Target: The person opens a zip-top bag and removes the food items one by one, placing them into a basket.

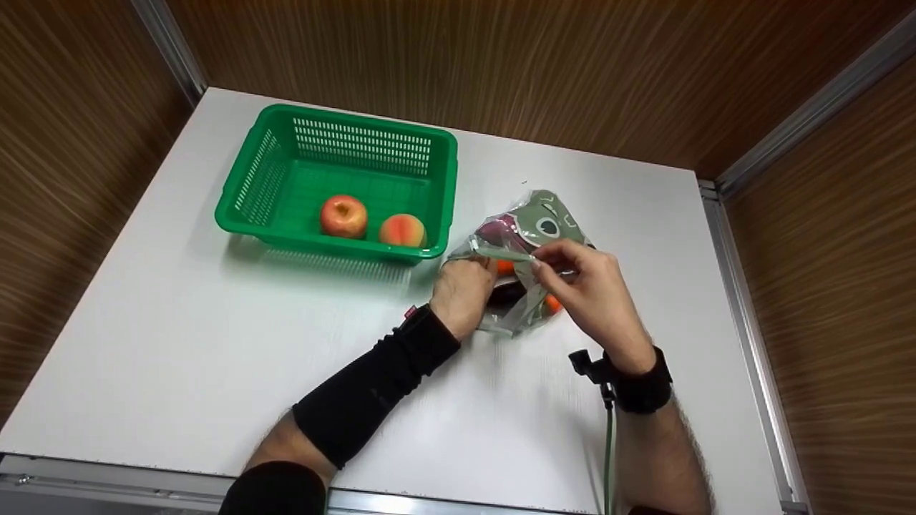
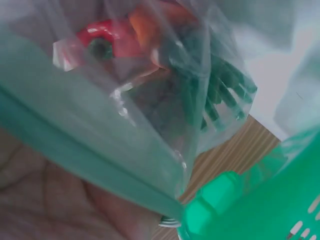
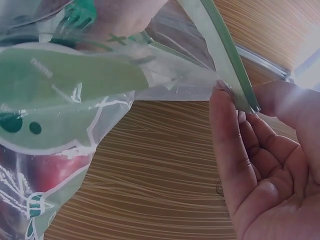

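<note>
A clear zip bag (image 1: 533, 214) printed with a green cartoon figure stands tilted on the table, its mouth towards me. My left hand (image 1: 461, 293) grips the bag's left rim with curled fingers. At the opposite end of the mouth, my right hand (image 1: 590, 286) pinches the green zip strip (image 3: 232, 60) between thumb and fingertips. Through the plastic show a dark purple, glossy piece (image 1: 507, 293), orange pieces (image 1: 505, 267) and a red piece (image 2: 122, 42). The bag's print and folds partly hide these contents.
Left of the bag is a green plastic basket (image 1: 447, 179) with slotted sides. Inside it lie an apple (image 1: 344, 217) and a peach (image 1: 402, 230). Wood-patterned panels (image 1: 501, 71) wall the white table (image 1: 215, 343) at the back and sides. A green cable (image 1: 608, 443) runs from my right wrist.
</note>
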Motion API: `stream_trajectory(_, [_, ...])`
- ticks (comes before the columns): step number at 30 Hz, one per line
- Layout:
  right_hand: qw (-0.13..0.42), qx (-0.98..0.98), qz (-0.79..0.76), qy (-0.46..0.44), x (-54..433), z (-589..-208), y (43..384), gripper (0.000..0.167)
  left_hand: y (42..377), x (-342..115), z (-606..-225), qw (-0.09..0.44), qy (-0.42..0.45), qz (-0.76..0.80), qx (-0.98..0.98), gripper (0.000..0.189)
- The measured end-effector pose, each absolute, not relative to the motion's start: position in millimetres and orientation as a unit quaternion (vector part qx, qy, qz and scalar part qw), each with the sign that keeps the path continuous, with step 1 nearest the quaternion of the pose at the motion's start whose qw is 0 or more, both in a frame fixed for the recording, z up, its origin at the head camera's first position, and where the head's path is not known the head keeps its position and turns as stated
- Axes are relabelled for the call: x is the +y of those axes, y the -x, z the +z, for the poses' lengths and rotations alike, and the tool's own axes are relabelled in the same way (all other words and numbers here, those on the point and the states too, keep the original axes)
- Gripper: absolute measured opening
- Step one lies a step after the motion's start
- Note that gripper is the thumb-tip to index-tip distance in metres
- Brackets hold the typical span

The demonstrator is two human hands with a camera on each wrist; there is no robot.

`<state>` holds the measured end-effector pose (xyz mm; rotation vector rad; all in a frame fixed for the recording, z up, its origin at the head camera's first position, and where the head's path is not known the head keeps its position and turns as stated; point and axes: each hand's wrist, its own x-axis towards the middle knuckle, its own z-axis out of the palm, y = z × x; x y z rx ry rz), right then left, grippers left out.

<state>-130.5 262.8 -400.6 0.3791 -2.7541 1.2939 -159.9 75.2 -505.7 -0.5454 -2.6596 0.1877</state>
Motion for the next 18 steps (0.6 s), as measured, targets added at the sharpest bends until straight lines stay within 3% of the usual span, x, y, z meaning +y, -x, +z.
stream_trajectory(8, [0.036,-0.9,0.415,-0.128,263,-402,131,0.012,174,70,-505,0.203,0.201,0.023,-0.958,0.011])
stream_trajectory(18, [0.03,-0.901,0.413,-0.128,263,-402,132,0.014,177,66,-507,0.216,0.212,0.096,-0.948,0.012])
